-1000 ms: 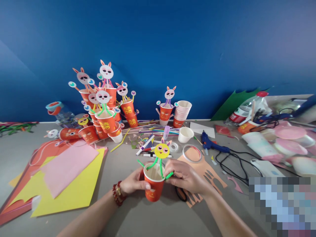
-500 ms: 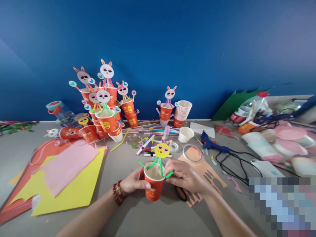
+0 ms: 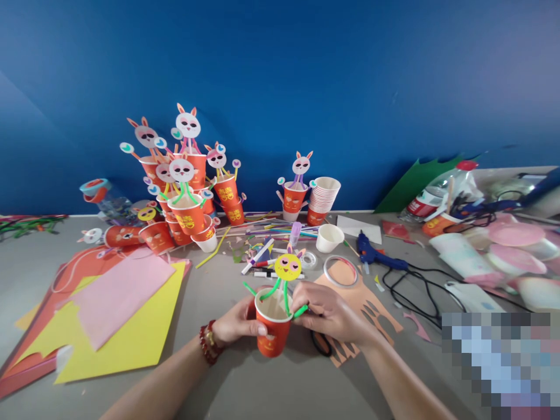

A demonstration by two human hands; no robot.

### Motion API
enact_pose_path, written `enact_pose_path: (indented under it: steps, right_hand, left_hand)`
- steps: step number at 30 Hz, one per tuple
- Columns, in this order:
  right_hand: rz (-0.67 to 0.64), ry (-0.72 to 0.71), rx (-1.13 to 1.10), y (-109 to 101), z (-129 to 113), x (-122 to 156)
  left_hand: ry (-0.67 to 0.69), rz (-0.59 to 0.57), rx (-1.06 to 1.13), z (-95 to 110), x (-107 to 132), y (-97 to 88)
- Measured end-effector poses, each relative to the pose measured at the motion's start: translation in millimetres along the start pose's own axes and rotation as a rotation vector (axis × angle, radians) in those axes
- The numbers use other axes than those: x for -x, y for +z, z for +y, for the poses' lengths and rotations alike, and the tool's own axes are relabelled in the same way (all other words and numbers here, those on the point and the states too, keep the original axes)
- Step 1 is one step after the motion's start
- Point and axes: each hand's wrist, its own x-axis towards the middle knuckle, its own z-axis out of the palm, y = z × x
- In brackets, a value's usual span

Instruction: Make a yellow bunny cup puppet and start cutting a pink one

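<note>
A red paper cup (image 3: 272,337) stands on the grey table in front of me. My left hand (image 3: 236,322) wraps round its left side, thumb on the rim. A yellow paper bunny face (image 3: 287,267) rises from the cup on green pipe cleaner limbs (image 3: 280,291). My right hand (image 3: 327,312) pinches the green arm's end at the cup's right rim. A red bead bracelet (image 3: 209,344) sits on my left wrist.
Several finished bunny cups (image 3: 188,186) pile up at the back left, with one more (image 3: 294,195) beside a stack of white cups (image 3: 322,195). Yellow and pink paper sheets (image 3: 118,315) lie left. A blue glue gun (image 3: 371,255), tape ring (image 3: 340,271), scissors (image 3: 321,344) and straws lie nearby.
</note>
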Motion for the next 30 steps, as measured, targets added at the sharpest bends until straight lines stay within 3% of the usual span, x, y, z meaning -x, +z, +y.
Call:
enact_pose_path:
  steps: [14, 23, 27, 30]
  right_hand:
    - [-0.04, 0.027, 0.057, 1.0, -5.0, 2.5]
    - [0.021, 0.025, 0.05, 2.6, -8.7, 2.3]
    - [0.057, 0.03, 0.1, 3.1, -5.6, 2.5]
    - [0.096, 0.049, 0.14, 4.8, -5.3, 2.7]
  left_hand:
    - [-0.026, -0.009, 0.004, -0.9, 0.5, -0.6]
    - [0.012, -0.002, 0.096, 0.5, -0.5, 3.2]
    - [0.092, 0.085, 0.087, 1.0, -4.9, 8.0]
    - [0.216, 0.286, -0.025, 0.6, -7.4, 12.4]
